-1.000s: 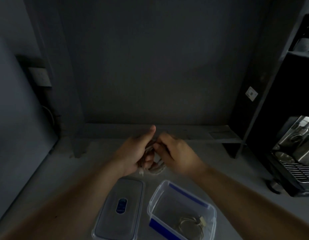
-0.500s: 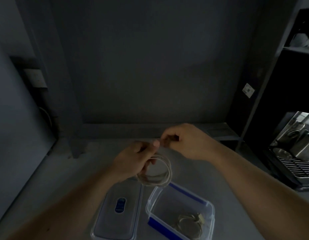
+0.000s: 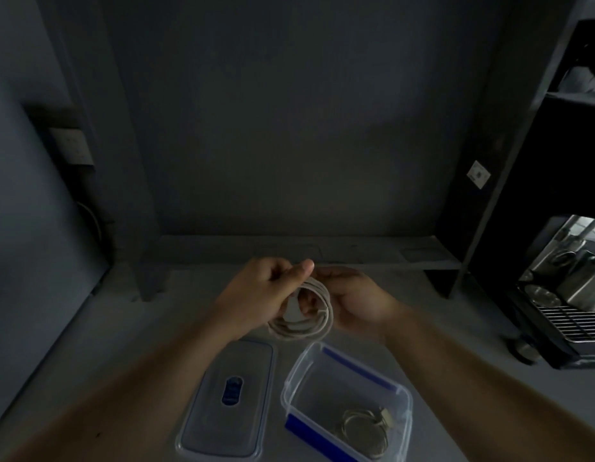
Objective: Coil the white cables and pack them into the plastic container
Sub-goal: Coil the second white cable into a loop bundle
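Our left hand and right hand both grip the coiled white cable between them. The open clear plastic container lies below, nearer us, closest to the right hand, its long axis slanting rightward. We count two cables, one coiled cable inside, one container and one clear lid.

A person's left hand and right hand, both bare. The left forearm and right forearm are uncovered to the frame's edge, with a small dark speck on the left.
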